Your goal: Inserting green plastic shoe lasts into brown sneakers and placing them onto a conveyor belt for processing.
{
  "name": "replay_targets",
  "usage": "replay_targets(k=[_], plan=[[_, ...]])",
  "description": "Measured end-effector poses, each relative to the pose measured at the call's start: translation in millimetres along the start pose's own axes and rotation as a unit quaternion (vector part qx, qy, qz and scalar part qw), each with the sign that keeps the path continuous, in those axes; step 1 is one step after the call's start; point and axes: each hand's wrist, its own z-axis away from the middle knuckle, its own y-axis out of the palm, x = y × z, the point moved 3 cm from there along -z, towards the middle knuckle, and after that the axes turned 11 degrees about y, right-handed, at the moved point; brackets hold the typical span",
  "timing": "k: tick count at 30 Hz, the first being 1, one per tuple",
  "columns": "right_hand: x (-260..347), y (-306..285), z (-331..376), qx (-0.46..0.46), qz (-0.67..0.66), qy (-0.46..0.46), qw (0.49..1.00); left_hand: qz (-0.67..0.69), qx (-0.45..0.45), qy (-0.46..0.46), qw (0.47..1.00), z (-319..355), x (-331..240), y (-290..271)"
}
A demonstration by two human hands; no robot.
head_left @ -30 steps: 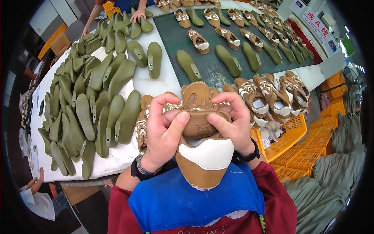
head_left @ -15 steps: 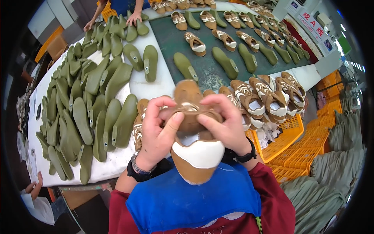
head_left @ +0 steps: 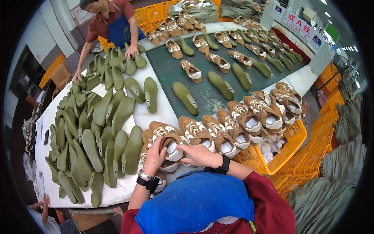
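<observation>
A brown and white lace-up shoe [head_left: 167, 133] is at the left end of a row of similar shoes, its heel opening toward me. My left hand [head_left: 154, 156] grips its collar on the left side, fingers at the edge of the opening. On the right, my right hand [head_left: 199, 155] has its thumb and fingers at the heel's rim. Close beside it stands another brown shoe [head_left: 194, 130]. Several green shoe lasts [head_left: 132, 150] lie piled just left of my left hand.
Across the green conveyor belt [head_left: 167, 64], shoes and lasts lie in rows. A co-worker [head_left: 117, 27] reaches onto the lasts at the far left. To my right are an orange basket [head_left: 288, 152] with white scraps, stacked orange crates [head_left: 307, 171] and green-grey sacks [head_left: 331, 202].
The shoe has gone from before my chest, with both thumbs at its collar, forward and left to the row of shoes. My view has tilted up, bringing the co-worker's upper body in.
</observation>
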Motion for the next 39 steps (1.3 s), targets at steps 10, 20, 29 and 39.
replay_targets(k=[10, 20, 29, 39], plan=[[13.1, -3.6, -6.0, 0.068, 0.046, 0.009, 0.997, -0.254, -0.052, -0.134, 0.956, 66.8, 115.5, -94.6], [11.2, 2.1, -12.7, 0.053, 0.054, 0.014, 0.997, -0.371, -0.117, -0.145, 0.910, 83.9, 109.1, -62.0], [0.5, 14.7, -17.6, 0.020, 0.070, 0.007, 0.997, -0.281, -0.158, -0.170, 0.931, 97.5, 100.5, -49.4], [-0.6, 21.4, -21.3, 0.000, 0.069, -0.027, 0.997, -0.412, -0.142, -0.176, 0.883, 104.5, 114.3, -87.4]])
